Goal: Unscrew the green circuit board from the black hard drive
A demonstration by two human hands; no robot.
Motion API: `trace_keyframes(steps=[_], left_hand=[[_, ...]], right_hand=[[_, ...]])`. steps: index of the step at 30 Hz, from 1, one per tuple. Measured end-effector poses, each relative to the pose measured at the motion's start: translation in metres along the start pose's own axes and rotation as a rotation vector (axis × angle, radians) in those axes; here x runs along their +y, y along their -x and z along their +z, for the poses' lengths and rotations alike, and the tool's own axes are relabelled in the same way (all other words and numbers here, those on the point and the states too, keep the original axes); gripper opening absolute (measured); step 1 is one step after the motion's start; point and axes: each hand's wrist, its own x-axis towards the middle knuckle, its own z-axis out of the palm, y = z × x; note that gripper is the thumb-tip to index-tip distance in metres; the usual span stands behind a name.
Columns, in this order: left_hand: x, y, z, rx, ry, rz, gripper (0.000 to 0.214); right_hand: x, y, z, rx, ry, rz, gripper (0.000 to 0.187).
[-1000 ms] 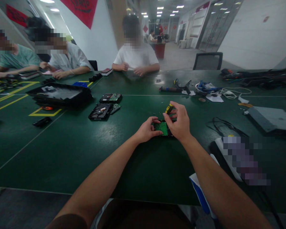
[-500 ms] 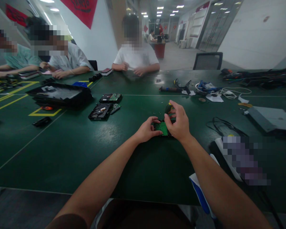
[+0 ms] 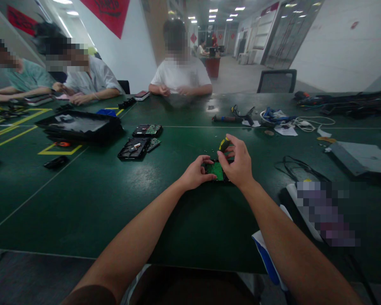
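Note:
A hard drive with a green circuit board [image 3: 216, 170] lies on the dark green table in front of me. My left hand [image 3: 198, 171] grips its left side, thumb at the near edge and fingers at the far edge. My right hand [image 3: 237, 163] is closed on a screwdriver with a black and yellow handle [image 3: 224, 144], held above the right part of the drive. The screwdriver's tip is hidden behind my fingers. Several tiny screws [image 3: 208, 151] are scattered just beyond the drive.
Left of centre lie hard drive parts [image 3: 134, 148] and another drive [image 3: 147, 130]. A black tray [image 3: 79, 126] stands farther left. At right are a grey metal box [image 3: 363, 157], cables [image 3: 307, 123] and a blue-white cloth-like item [image 3: 266, 256]. People sit across the table.
The screwdriver handle has turned and tilted slightly in my right hand, showing more yellow. My left hand and the hard drive have stayed in place.

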Motion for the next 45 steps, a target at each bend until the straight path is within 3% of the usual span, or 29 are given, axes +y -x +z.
trace_keyframes(steps=[10,17,45], left_hand=[[0.0014,0.0004,-0.0008,0.002,-0.007,-0.014,0.079],[-0.0013,0.0000,-0.0005,-0.001,-0.002,0.003,0.078],[0.0007,0.0005,-0.0002,-0.001,0.001,0.001,0.077]], right_hand=[[-0.0004,0.0000,0.0008,0.002,0.009,-0.011,0.067],[0.0007,0.0002,0.0010,0.040,0.018,0.006,0.055],[-0.0010,0.0000,0.0006,0.042,0.027,-0.017,0.054]])
